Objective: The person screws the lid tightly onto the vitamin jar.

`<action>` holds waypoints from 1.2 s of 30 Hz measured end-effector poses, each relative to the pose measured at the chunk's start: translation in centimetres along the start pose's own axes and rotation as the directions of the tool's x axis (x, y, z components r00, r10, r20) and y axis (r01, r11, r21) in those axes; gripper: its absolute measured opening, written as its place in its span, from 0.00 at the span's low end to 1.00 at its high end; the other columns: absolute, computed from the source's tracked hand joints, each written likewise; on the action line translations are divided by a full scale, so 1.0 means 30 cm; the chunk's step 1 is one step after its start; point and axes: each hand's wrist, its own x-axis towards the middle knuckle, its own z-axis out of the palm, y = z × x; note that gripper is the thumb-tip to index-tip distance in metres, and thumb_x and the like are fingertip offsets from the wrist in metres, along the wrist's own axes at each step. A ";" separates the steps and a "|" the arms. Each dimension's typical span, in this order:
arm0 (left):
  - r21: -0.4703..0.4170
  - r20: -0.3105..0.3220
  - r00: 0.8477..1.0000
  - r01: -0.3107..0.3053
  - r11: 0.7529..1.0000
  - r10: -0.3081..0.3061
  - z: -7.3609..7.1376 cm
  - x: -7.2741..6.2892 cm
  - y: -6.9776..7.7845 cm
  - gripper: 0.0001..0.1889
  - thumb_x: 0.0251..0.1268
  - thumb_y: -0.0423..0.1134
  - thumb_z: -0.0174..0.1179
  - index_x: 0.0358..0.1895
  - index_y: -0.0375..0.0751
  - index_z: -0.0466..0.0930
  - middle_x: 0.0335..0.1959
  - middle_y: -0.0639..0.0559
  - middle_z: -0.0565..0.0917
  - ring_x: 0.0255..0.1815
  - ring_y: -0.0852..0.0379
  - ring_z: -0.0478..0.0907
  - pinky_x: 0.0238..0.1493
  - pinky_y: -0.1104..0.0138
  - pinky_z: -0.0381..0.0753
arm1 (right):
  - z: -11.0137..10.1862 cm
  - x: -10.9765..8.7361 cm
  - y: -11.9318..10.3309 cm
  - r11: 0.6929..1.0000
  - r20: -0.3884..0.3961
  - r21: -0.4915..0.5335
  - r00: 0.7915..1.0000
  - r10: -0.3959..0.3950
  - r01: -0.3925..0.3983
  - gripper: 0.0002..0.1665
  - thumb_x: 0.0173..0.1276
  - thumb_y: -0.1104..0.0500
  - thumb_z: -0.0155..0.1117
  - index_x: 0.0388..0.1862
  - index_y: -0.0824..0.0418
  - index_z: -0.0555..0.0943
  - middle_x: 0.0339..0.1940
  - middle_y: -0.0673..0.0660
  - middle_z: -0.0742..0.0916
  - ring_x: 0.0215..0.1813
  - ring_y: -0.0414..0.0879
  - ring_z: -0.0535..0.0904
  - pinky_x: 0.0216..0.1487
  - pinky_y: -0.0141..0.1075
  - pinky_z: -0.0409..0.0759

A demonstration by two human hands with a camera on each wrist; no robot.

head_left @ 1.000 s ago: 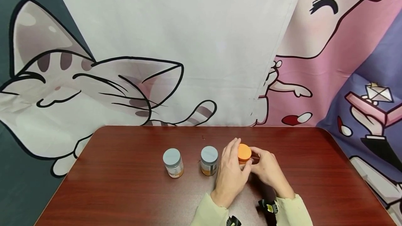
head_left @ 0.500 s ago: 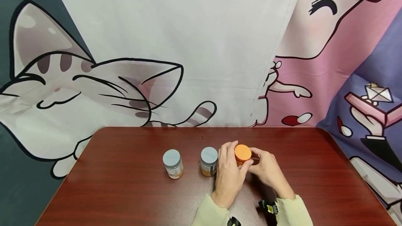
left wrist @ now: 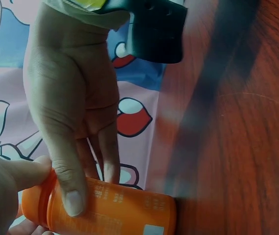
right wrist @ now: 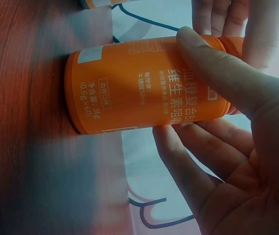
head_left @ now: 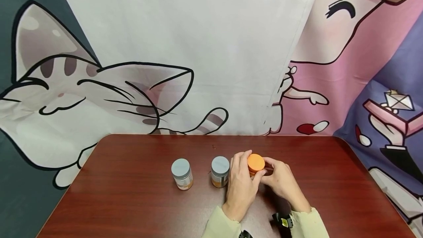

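Observation:
An orange vitamin bottle (right wrist: 119,88) with an orange cap (head_left: 256,162) stands upright on the table, between both hands. My right hand (head_left: 284,183) holds its upper body; in the right wrist view the right thumb (right wrist: 195,41) lies across the front, with fingers round the other side. My left hand (head_left: 239,186) grips at the cap from the left. In the left wrist view its near thumb (left wrist: 36,174) touches the cap's lower edge, while fingertips show beyond. The left hand's fingers partly hide the bottle in the head view.
Close to the left hand stands a grey-lidded jar (head_left: 219,172). Farther left is another grey-lidded jar (head_left: 182,173) with an amber base. The reddish-brown table (head_left: 132,194) ends at a cartoon-printed cloth (head_left: 211,47). Black devices (head_left: 283,220) are on the wrists.
Over the first half second the bottle and the left hand's fingers shift slightly left. Since then both hands stay almost in place around the bottle. The two jars have not moved.

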 end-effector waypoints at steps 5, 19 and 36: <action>0.012 0.016 1.000 -0.019 1.000 0.019 -0.005 0.000 0.001 0.35 0.51 0.43 0.79 0.63 0.40 0.75 0.54 0.49 0.77 0.55 0.53 0.75 0.57 0.61 0.76 | -0.002 -0.007 0.001 1.000 0.002 0.009 1.000 0.005 -0.005 0.28 0.51 0.62 0.81 0.53 0.64 0.85 0.42 0.56 0.89 0.41 0.45 0.85 0.46 0.41 0.84; 0.036 0.038 0.998 -0.060 0.998 0.058 -0.012 0.005 0.006 0.32 0.54 0.40 0.75 0.63 0.40 0.75 0.56 0.51 0.79 0.55 0.54 0.75 0.56 0.61 0.76 | -0.001 -0.007 0.009 1.000 -0.010 0.018 1.000 -0.016 0.016 0.29 0.52 0.64 0.80 0.54 0.66 0.84 0.43 0.59 0.89 0.41 0.47 0.87 0.45 0.41 0.85; 0.010 0.008 0.999 -0.034 0.999 0.034 -0.012 0.004 0.009 0.35 0.52 0.42 0.77 0.64 0.40 0.73 0.59 0.48 0.76 0.59 0.53 0.74 0.60 0.60 0.75 | -0.004 -0.002 0.004 1.000 -0.002 -0.007 1.000 -0.025 0.025 0.27 0.52 0.64 0.80 0.54 0.65 0.84 0.43 0.57 0.89 0.41 0.46 0.85 0.44 0.41 0.84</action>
